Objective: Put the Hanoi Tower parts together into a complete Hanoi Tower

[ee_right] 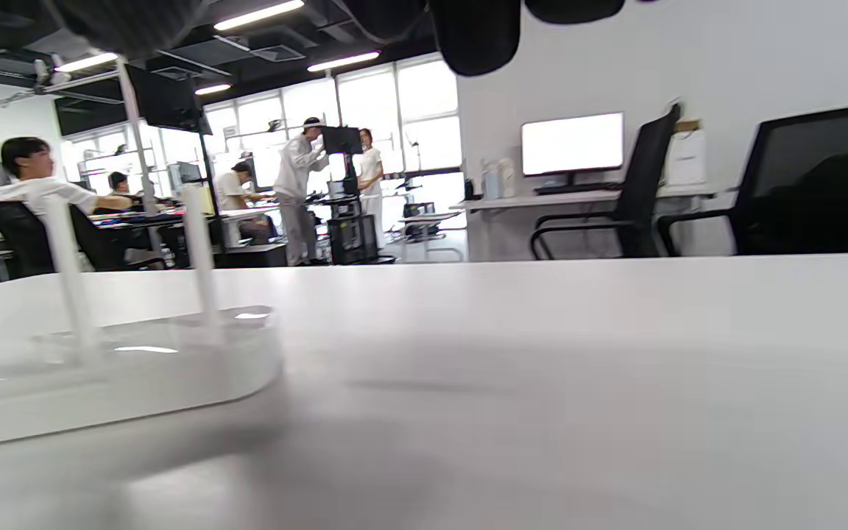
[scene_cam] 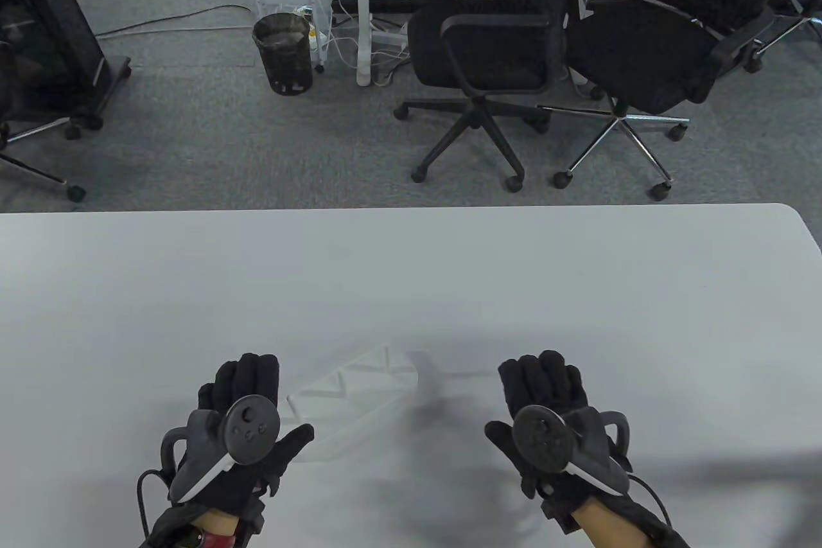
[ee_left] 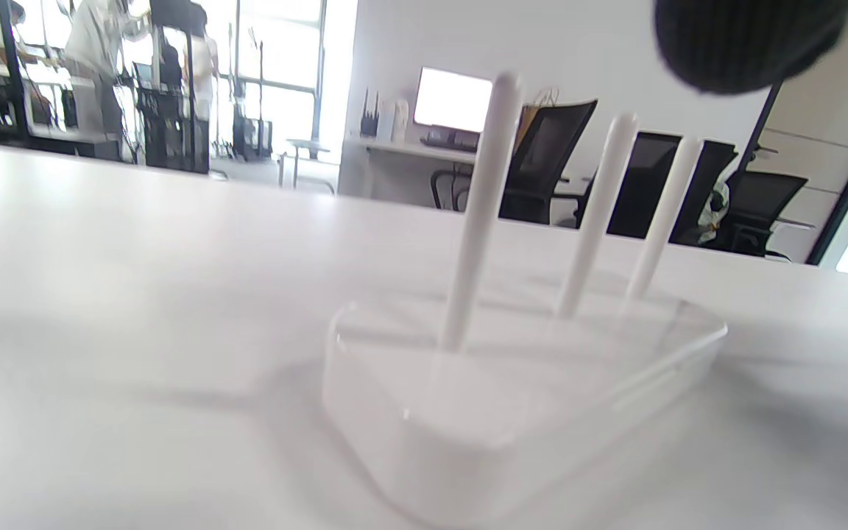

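Observation:
A white Hanoi Tower base [scene_cam: 350,399] with three thin upright pegs stands on the white table [scene_cam: 411,278], near the front edge between my hands. My left hand [scene_cam: 247,381] rests on the table just left of the base, fingers loosely curled, holding nothing. My right hand [scene_cam: 542,381] rests to the right of the base, apart from it and empty. In the left wrist view the base [ee_left: 512,397] and its three pegs show close up. In the right wrist view the base [ee_right: 115,368] lies at the left with two pegs showing. No discs are in view.
The table's far edge runs across the middle of the table view, with its rounded corner [scene_cam: 793,214] at the right. Two black office chairs [scene_cam: 494,53] and a bin [scene_cam: 282,53] stand on the floor beyond.

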